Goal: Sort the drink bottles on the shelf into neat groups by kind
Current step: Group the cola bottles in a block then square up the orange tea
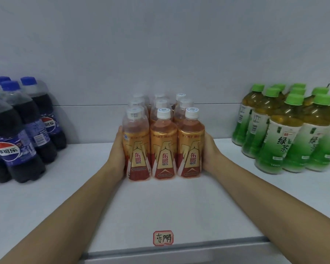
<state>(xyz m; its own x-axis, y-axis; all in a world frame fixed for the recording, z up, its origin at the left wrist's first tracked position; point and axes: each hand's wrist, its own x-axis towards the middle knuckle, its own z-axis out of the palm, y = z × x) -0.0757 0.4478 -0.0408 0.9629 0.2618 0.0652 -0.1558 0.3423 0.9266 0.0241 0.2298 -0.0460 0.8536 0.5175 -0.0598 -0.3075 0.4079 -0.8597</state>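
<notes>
Shelf (46,206), white and broad, carries three separate groups of drink bottles against a pale back wall. Cola bottles (17,130) with blue caps and dark contents stand clustered at the left edge; green tea bottles (286,130) with green caps crowd the right. Between them, well apart from both, orange bottles (163,138) with white caps stand upright in three tidy rows running back toward the wall. Two bare forearms reach in from the bottom corners. The left hand (117,149) lies flat against the left side of the front-left orange bottle, fingers straight; the right hand (210,151) presses likewise against the front-right bottle, so the block sits squeezed between both palms. A small handwritten label (163,238) with a red border sits at the shelf's front lip, in line with the orange group
</notes>
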